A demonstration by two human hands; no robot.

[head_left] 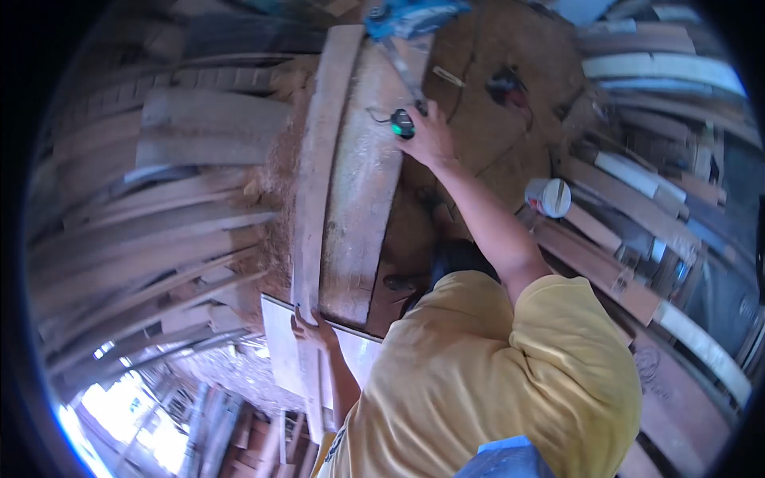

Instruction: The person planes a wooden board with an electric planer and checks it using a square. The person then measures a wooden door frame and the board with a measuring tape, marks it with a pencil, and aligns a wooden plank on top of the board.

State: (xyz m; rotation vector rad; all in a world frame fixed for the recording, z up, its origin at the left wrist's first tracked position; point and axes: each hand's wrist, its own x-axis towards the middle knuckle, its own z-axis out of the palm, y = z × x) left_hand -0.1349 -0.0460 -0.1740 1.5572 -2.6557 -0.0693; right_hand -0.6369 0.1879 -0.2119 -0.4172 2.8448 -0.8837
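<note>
A long narrow wooden plank [315, 191] lies along a wider, pale-surfaced board [358, 199]. My left hand [317, 329] grips the narrow plank near its lower end, thumb and fingers at its sides. Further up, my right hand [429, 137] is closed around a black and green tape measure [402, 123] over the wide board's right edge. A thin dark cord loops from the tape measure. Past my right fingertips a flat metal strip [401, 70] slants up to a blue plastic-looking bundle [418, 17]; whether my fingers touch the strip I cannot tell.
A white panel [279, 338] sits under the plank's lower end. Stacked boards [183, 199] fill the left side, with sawdust beside them. More timber [590, 255] lies at the right, near a white bucket [548, 197]. A dark and red object [508, 88] rests on the brown ground.
</note>
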